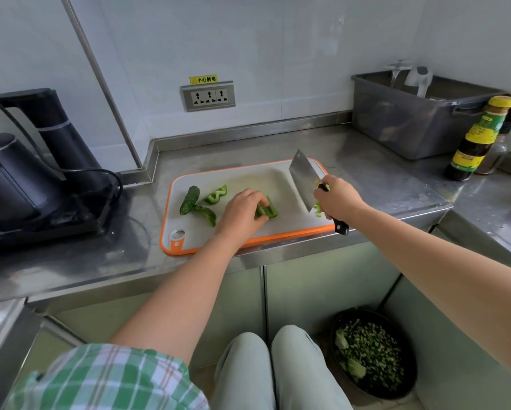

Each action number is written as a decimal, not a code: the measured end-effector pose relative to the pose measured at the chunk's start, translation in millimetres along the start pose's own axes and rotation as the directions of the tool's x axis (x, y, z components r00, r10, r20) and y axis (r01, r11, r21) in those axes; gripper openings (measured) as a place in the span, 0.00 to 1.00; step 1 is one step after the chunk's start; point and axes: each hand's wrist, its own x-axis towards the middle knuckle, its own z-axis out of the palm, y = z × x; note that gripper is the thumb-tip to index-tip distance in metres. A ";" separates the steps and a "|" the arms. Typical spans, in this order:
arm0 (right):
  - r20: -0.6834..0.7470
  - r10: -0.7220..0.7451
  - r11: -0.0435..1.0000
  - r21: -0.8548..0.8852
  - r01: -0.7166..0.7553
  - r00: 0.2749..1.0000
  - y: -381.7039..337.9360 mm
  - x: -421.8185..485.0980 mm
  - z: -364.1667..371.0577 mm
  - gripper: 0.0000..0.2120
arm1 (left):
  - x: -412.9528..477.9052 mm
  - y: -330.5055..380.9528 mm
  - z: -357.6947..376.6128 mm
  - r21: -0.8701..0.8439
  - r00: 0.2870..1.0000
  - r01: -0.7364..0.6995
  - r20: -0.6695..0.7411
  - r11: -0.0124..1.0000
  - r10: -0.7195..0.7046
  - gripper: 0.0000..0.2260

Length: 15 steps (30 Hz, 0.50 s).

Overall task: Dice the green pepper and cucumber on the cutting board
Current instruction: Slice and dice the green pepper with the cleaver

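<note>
A white cutting board (248,179) with an orange rim lies on the steel counter. My left hand (242,210) presses down on a green pepper piece (268,209) at the board's middle. My right hand (338,199) grips the black handle of a cleaver (304,177), its blade raised and tilted above the board's right side. Small diced green bits (318,211) lie under that hand. On the board's left lie a cucumber piece (189,200) and two more pepper pieces (216,195), (207,215).
A black kettle on its base (32,179) stands at the left. A grey plastic bin (419,116) and a sauce bottle (479,140) stand at the right rear. On the floor by my knees is a dark bowl of chopped greens (372,353). A wall socket (208,96) is behind.
</note>
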 end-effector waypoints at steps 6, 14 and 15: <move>0.110 -0.078 0.997 0.027 0.075 0.991 -12.2 -8.5 13.2 0.06 | -3.9 -1.4 3.9 0.040 0.991 0.132 0.009 0.990 -0.133 0.32; 0.261 -0.039 0.966 -0.239 0.103 0.965 -33.7 -13.2 18.3 0.05 | 10.6 2.8 5.4 -0.096 0.903 0.430 0.035 0.898 -0.429 0.14; 0.270 -0.029 0.965 -0.242 0.097 0.962 -35.5 -13.2 19.9 0.03 | 14.0 4.4 5.6 -0.078 0.894 0.448 0.059 0.891 -0.444 0.13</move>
